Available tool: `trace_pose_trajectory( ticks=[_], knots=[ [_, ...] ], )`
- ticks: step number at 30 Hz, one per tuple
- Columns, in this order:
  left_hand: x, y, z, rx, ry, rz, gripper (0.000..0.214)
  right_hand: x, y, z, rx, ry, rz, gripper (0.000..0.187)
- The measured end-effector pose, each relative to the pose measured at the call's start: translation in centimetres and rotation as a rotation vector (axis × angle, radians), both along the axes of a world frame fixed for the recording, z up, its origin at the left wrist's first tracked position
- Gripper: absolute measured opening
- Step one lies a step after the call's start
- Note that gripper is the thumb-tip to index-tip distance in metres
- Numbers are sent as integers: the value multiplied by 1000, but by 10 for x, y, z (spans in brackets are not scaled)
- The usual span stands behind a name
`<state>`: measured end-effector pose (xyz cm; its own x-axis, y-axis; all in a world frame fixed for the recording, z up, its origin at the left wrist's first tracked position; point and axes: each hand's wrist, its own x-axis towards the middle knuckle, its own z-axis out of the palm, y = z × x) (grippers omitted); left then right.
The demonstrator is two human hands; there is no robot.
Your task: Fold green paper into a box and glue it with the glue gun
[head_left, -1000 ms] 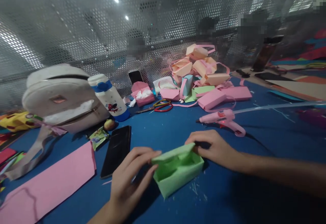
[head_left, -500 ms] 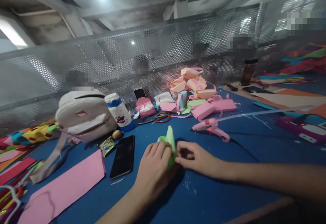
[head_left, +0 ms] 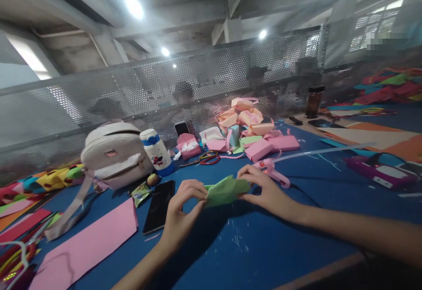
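A green folded paper box [head_left: 226, 191] is held just above the blue table [head_left: 231, 241] between both hands. My left hand [head_left: 183, 211] pinches its left end with thumb and fingers closed. My right hand [head_left: 263, 189] grips its right end, fingers curled over the top edge. Just behind my right hand a pink glue gun [head_left: 273, 172] lies on the table. Left of my left hand lies a black phone [head_left: 159, 201].
A pink paper sheet [head_left: 85, 246] lies at front left. Further back sit a beige bag [head_left: 114, 156], a white bottle [head_left: 156, 151], scissors [head_left: 204, 158] and a pile of pink paper boxes [head_left: 250, 127]. A perforated metal screen [head_left: 165, 88] closes the far side, with people behind it.
The green box went from resting open on the table to being lifted and turned between both hands. The camera tilted upward, showing more ceiling.
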<state>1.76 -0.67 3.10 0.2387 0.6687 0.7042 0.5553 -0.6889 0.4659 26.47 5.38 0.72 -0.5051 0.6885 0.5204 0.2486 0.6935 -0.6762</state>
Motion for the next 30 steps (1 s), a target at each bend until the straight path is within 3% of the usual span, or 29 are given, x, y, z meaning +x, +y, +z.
trace_pose_trajectory(
  ticks=[4,8,12,18,21,24,28,30],
  knots=[
    [3,11,-3,-14,6,65,12,-3,3,9,168,-37,-35,10],
    [1,18,-5,181,322,221,7,-1,8,14,451,-163,-11,17],
    [2,8,-17,316,563,196,21,5,4,2,608,-380,32,25],
    [11,-12,-35,316,709,71,25,12,-6,-27,599,-478,24,29],
    [15,-10,-40,313,750,74,26,13,-7,-25,574,-518,29,26],
    [14,1,-41,280,710,93,28,10,-4,-15,451,-536,-40,26],
    [9,16,-35,-41,443,209,30,0,3,-2,264,-449,-164,23],
    [9,20,-32,-259,217,246,17,-5,6,-1,177,-379,-207,34]
  ],
)
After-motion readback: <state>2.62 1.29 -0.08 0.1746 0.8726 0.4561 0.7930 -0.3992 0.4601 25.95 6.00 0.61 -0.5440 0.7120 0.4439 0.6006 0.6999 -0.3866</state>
